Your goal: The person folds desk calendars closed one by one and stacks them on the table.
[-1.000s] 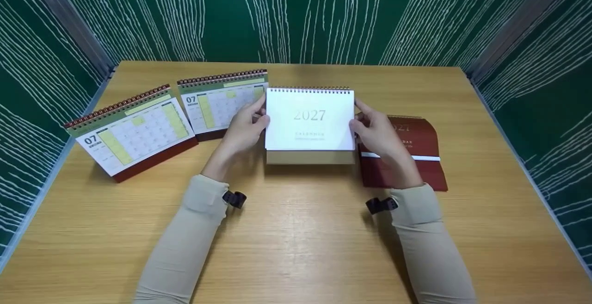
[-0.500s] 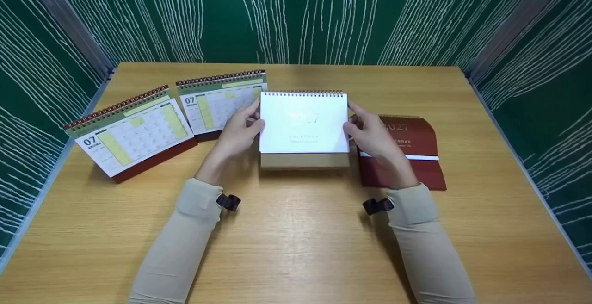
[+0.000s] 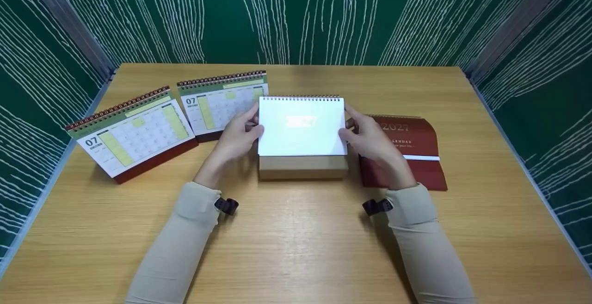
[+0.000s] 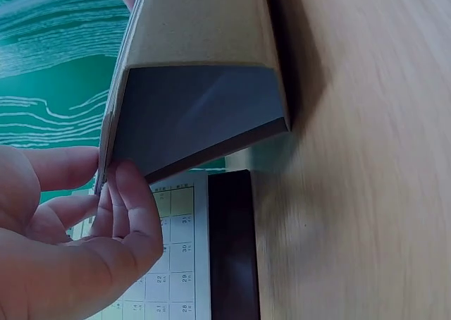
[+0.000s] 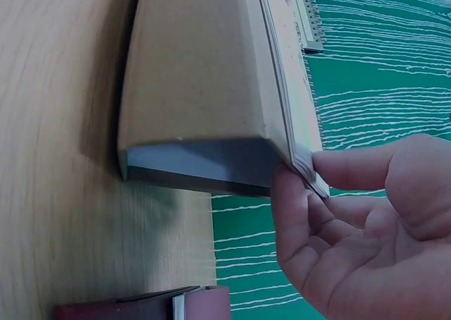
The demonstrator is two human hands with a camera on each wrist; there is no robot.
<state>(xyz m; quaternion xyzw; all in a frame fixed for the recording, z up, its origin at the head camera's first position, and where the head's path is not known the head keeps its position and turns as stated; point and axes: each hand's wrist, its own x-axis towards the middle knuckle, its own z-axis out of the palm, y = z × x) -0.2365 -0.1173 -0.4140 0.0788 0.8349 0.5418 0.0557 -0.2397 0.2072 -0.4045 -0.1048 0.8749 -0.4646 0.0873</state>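
A spiral-bound desk calendar (image 3: 301, 142) with a white cover and a brown card stand is held in the middle of the table, its cover bright with glare. My left hand (image 3: 238, 133) pinches its left edge, thumb on the front and fingers behind. On the opposite edge, my right hand (image 3: 367, 137) pinches it the same way. In the left wrist view the card stand (image 4: 204, 31) is folded out into a hollow prism with a dark inside. The right wrist view shows the page stack (image 5: 299, 151) between thumb and fingers.
Two standing calendars (image 3: 138, 133) (image 3: 226, 105) showing 07 are at the left, the rear one close behind my left hand. A dark red calendar (image 3: 416, 174) with a white band lies right, partly under my right forearm. Green walls border the wooden table (image 3: 296, 248).
The white calendar has come toward me and slightly left, both hands moving with it. More of its brown stand shows below the cover, and glare now hides the printed 2027.
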